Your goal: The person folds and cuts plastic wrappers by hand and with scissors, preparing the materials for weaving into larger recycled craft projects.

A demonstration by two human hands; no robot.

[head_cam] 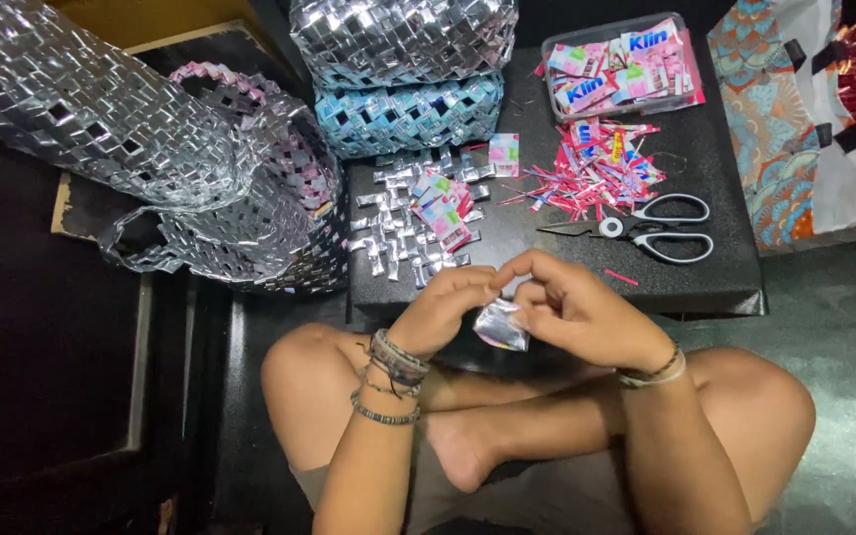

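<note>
Just off the black table's (705,282) near edge, left hand (443,309) and right hand (572,309) pinch a silvery foil wrapper (500,325), fingertips clamped, seemingly mid-fold; next crease needs firm pressing.

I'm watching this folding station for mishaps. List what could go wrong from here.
1. The scissors lie with their blades parted near the right hand; a careless reach might nick a finger.
2. The folded silver pieces sit loose near the black table's edge and could be knocked off.
3. The small foil piece, pinched by both hands, might slip or tear.
</note>
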